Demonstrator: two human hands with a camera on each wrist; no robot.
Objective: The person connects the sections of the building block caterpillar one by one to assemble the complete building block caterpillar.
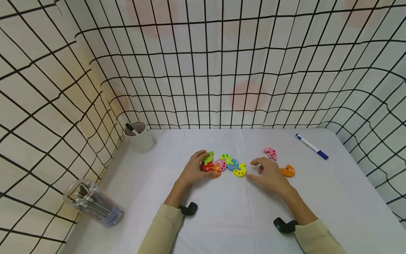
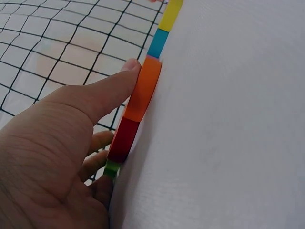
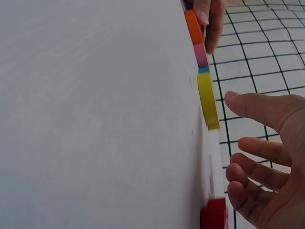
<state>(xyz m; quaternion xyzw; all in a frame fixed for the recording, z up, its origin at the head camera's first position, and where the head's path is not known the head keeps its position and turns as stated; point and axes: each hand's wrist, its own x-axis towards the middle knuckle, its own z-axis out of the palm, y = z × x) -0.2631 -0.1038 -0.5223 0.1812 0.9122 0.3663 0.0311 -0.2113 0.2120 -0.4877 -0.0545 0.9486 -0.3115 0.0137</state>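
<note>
A row of joined, numbered caterpillar puzzle pieces lies on the white table. It runs from a green head piece (image 1: 208, 157) and a red piece (image 1: 207, 167) through orange, pink, green and blue pieces to a yellow piece (image 1: 240, 171) at the right end. My left hand (image 1: 194, 168) holds the left end, its thumb at the orange piece (image 2: 143, 90) and its fingers around by the green head. Just right of the yellow piece, my right hand (image 1: 268, 174) is held with thumb and fingers spread apart, nothing between them.
A loose pink piece (image 1: 270, 153) and a loose orange piece (image 1: 288, 171) lie beyond and right of my right hand. Farther right is a blue-capped marker (image 1: 312, 146). At left stand a white bucket (image 1: 139, 139) and a clear jar of pens (image 1: 95, 204). Black grid mesh (image 1: 206, 70) surrounds the table.
</note>
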